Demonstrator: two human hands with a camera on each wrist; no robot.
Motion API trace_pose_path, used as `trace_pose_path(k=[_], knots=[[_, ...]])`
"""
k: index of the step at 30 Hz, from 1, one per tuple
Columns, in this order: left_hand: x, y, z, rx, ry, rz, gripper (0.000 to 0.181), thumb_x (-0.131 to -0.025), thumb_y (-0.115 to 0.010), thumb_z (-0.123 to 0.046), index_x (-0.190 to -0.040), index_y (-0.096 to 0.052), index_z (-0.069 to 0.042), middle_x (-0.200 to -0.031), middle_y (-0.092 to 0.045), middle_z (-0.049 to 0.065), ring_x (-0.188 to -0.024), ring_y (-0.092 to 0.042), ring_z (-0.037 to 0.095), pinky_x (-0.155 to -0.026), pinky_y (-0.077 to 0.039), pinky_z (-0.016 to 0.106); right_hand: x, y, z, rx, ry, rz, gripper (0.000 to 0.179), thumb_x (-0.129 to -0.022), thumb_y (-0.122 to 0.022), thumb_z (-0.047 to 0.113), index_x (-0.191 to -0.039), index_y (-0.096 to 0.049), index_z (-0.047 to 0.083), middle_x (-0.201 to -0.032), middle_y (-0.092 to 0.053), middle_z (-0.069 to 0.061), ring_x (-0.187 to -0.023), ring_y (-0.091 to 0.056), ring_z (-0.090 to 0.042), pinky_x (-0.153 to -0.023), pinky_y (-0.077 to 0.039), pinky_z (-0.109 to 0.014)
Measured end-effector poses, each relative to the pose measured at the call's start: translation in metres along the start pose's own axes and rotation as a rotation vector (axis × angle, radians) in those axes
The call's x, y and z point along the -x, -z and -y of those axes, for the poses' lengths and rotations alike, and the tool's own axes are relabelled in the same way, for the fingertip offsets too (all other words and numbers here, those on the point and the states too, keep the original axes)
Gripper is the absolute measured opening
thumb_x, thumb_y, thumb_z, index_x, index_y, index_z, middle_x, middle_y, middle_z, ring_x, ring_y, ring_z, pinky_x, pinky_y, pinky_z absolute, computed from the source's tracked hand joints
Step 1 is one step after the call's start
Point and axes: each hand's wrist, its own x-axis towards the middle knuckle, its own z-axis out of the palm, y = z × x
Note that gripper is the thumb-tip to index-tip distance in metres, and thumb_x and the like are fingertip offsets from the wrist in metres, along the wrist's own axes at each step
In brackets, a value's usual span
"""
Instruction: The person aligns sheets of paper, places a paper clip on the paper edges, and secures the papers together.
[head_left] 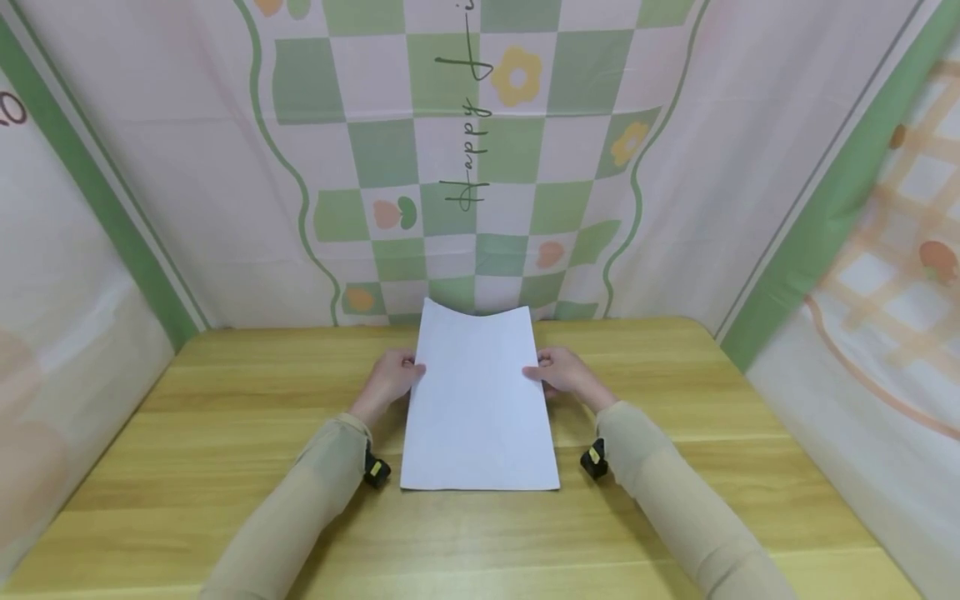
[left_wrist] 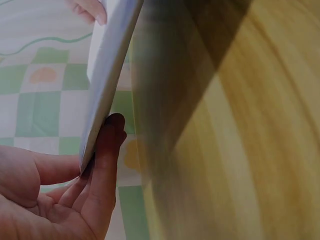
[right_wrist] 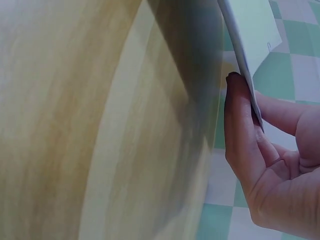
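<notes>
A stack of white paper (head_left: 480, 400) is held tilted over the table, its far end raised and sagging in the middle. My left hand (head_left: 392, 379) pinches its left edge, thumb on top and fingers underneath. On the opposite edge, my right hand (head_left: 564, 375) pinches the paper the same way. The left wrist view shows the edge of the paper (left_wrist: 112, 75) between thumb and fingers, with some thickness to it. In the right wrist view the paper (right_wrist: 250, 40) likewise sits between the thumb and fingers of the right hand (right_wrist: 272, 160). The paper's underside is mostly hidden.
The wooden table (head_left: 225, 442) extends around the paper on both sides and in front. Behind its far edge hangs a curtain (head_left: 480, 158) with green and white checks. More patterned cloth (head_left: 885, 275) hangs at the right. Black wrist cameras (head_left: 377, 471) are strapped to both wrists.
</notes>
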Motion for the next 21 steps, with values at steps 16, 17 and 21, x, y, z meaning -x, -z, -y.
trace_pose_path(k=[16, 17, 21], knots=[[-0.003, 0.001, 0.001, -0.055, 0.024, 0.032, 0.032, -0.092, -0.052, -0.012, -0.120, -0.059, 0.002, -0.112, -0.062, 0.017, -0.091, -0.060, 0.024, -0.076, -0.051, 0.032, -0.010, 0.001, 0.005, 0.028, -0.027, 0.051, 0.037, -0.092, -0.061, 0.019, -0.119, -0.054, -0.005, -0.100, -0.061, -0.015, -0.079, -0.062, -0.018, -0.074, -0.056, -0.032], [-0.003, 0.001, 0.001, -0.061, 0.024, 0.032, 0.032, -0.092, -0.053, -0.012, -0.121, -0.059, 0.002, -0.113, -0.062, 0.018, -0.092, -0.060, 0.025, -0.076, -0.051, 0.033, -0.011, 0.001, 0.005, 0.025, -0.027, 0.056, 0.036, -0.092, -0.061, 0.019, -0.119, -0.054, -0.005, -0.100, -0.061, -0.015, -0.079, -0.062, -0.018, -0.074, -0.056, -0.032], [-0.002, 0.002, 0.002, -0.067, 0.023, 0.038, 0.034, -0.092, -0.053, -0.010, -0.123, -0.058, 0.002, -0.117, -0.061, 0.019, -0.095, -0.060, 0.026, -0.080, -0.051, 0.035, -0.011, 0.001, 0.006, 0.021, -0.030, 0.063, 0.032, -0.092, -0.062, 0.017, -0.114, -0.056, -0.005, -0.096, -0.061, -0.012, -0.077, -0.061, -0.017, -0.073, -0.056, -0.032]])
